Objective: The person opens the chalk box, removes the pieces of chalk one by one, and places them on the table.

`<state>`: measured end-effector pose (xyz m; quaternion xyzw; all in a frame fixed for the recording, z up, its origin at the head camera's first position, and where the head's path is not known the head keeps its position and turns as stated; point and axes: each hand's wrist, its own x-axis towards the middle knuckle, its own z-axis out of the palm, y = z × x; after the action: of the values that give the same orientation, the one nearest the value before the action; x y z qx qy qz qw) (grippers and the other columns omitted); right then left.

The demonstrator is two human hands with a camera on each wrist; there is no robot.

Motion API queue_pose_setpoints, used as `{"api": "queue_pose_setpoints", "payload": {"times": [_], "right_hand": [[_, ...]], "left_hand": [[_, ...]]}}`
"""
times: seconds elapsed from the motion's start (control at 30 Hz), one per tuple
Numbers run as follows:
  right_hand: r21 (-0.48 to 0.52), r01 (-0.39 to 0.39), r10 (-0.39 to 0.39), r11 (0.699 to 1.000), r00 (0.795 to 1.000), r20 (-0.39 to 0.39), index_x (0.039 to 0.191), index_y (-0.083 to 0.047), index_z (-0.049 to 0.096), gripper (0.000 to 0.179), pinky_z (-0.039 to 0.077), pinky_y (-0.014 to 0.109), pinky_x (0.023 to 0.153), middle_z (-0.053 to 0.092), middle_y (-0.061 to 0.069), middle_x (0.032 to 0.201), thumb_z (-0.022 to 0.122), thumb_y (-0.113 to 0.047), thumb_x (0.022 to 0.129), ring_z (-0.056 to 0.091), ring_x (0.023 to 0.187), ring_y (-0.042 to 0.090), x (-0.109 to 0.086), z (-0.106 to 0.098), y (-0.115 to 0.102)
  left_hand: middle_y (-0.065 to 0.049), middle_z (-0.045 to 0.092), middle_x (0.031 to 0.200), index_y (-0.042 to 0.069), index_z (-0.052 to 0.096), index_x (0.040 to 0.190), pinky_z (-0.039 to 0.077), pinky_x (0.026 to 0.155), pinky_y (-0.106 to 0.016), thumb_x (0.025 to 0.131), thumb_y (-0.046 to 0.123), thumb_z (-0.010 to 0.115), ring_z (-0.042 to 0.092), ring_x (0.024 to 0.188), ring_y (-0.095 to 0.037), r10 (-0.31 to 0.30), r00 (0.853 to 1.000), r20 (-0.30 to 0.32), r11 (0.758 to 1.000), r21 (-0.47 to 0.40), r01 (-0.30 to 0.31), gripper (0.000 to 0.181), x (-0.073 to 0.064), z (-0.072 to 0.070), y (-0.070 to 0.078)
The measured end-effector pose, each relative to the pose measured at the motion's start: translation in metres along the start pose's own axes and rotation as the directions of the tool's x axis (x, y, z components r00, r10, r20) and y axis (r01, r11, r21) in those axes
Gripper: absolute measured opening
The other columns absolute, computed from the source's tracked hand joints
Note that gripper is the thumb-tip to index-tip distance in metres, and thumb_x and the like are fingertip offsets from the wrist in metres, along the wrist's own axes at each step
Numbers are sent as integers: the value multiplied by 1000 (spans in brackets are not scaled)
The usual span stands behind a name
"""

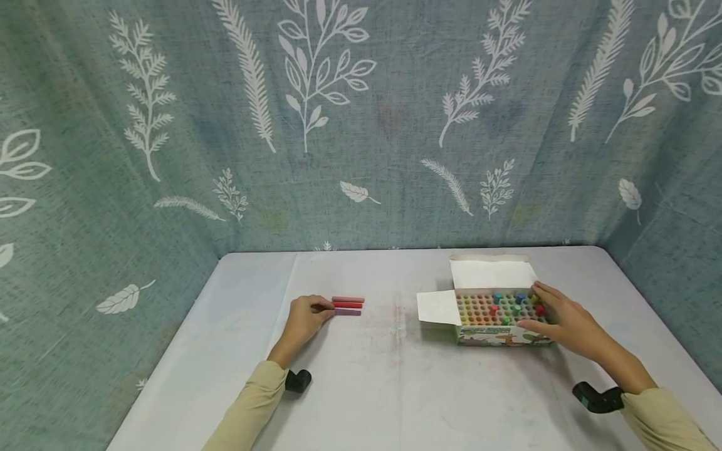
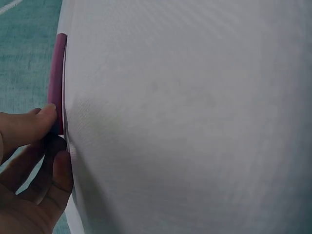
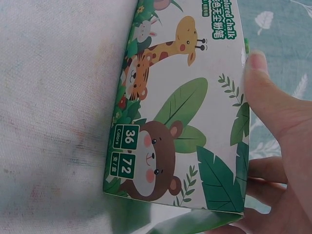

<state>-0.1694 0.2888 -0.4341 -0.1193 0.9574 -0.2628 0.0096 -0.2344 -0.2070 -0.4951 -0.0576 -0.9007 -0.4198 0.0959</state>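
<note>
Three chalk sticks lie side by side on the left half of the table: a pale red chalk (image 1: pixel 348 299) farthest, a red chalk (image 1: pixel 348 305) in the middle and a purple chalk (image 1: pixel 347 312) nearest. My left hand (image 1: pixel 307 318) pinches the purple chalk at its left end; in the left wrist view the thumb lies on it. At the right stands an open chalk box (image 1: pixel 487 336) with a holed insert holding several coloured sticks. My right hand (image 1: pixel 572 322) grips the box's right end, thumb at the front edge. The right wrist view shows the box's printed animal side.
A back flap (image 1: pixel 493 274) of the box stands raised, and a side flap (image 1: pixel 439 307) sticks out leftward. The white table (image 1: pixel 395 388) bears faint chalk smudges. A green leaf-patterned curtain (image 1: pixel 395 125) encloses the back and sides.
</note>
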Motion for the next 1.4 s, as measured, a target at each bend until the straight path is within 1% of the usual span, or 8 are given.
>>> {"api": "queue_pose_setpoints", "payload": {"times": [0.1, 0.4, 0.57, 0.77, 1.03, 1.23, 1.3, 1.4], "right_hand": [[-1, 0, 0, 1000, 1000, 2, 144, 10, 26, 92, 31, 70, 91, 24, 33, 146, 67, -47, 84, 29, 126, 55, 0, 0, 0], [-1, -6, 6, 1000, 1000, 3, 144, 10, 25, 93, 29, 70, 92, 23, 33, 146, 67, -48, 84, 28, 127, 55, 1, 0, -1], [-8, -5, 5, 1000, 1000, 1, 144, 10, 26, 93, 30, 70, 92, 23, 33, 146, 67, -48, 84, 28, 127, 55, 1, 0, -1], [-14, 4, -4, 1000, 1000, -3, 144, 10, 26, 93, 30, 69, 92, 23, 33, 146, 67, -48, 84, 28, 126, 55, 1, -1, -1], [-14, 9, -9, 1000, 1000, -6, 143, 11, 27, 93, 30, 69, 92, 25, 33, 145, 68, -48, 84, 28, 126, 54, 1, -2, -1], [-13, 2, -2, 1000, 1000, -1, 143, 11, 27, 93, 31, 69, 91, 25, 34, 145, 68, -48, 84, 29, 125, 55, -1, -2, 0], [-15, 0, 0, 1000, 1000, 1, 143, 11, 27, 93, 32, 69, 91, 25, 34, 145, 67, -48, 84, 30, 125, 55, 0, -2, 0], [-17, -2, 2, 1000, 1000, 3, 143, 11, 27, 93, 31, 69, 91, 25, 33, 145, 67, -49, 84, 29, 126, 54, 0, -1, 1]], "left_hand": [[-5, 69, 82, 7, 74, 77, 53, 68, -30, 74, -3, 77, 64, 76, -16, 26, 1000, -2, 999, 26, -26, 11, 1, 0, 1], [-5, 68, 78, 7, 73, 75, 49, 61, -26, 73, -3, 77, 61, 69, -15, 16, 1000, -6, 998, 61, -15, 11, 3, 0, 5], [-5, 68, 82, 7, 73, 78, 47, 61, -28, 75, -2, 76, 60, 72, -17, 23, 1000, -4, 996, 82, -22, 9, 4, -1, 13], [-3, 68, 79, 7, 74, 81, 46, 67, -32, 76, -1, 75, 61, 75, -19, 67, 998, 5, 997, 38, -67, 10, 6, -2, 36], [-1, 69, 85, 10, 74, 85, 52, 70, -33, 78, 3, 75, 63, 79, -18, 106, 992, 65, 994, -46, -103, 9, 7, 5, 67], [-5, 67, 85, 9, 73, 91, 56, 56, -37, 82, 2, 72, 65, 69, -22, 134, 981, 141, 977, -186, -106, 12, 7, 12, 96], [-4, 66, 87, 12, 73, 92, 56, 54, -34, 83, 4, 72, 65, 69, -19, 164, 974, 157, 972, -192, -132, 12, 8, 14, 107], [1, 68, 90, 16, 73, 91, 54, 58, -27, 82, 6, 73, 64, 76, -13, 243, 959, 148, 963, -155, -220, 14, 9, 19, 121]]}}
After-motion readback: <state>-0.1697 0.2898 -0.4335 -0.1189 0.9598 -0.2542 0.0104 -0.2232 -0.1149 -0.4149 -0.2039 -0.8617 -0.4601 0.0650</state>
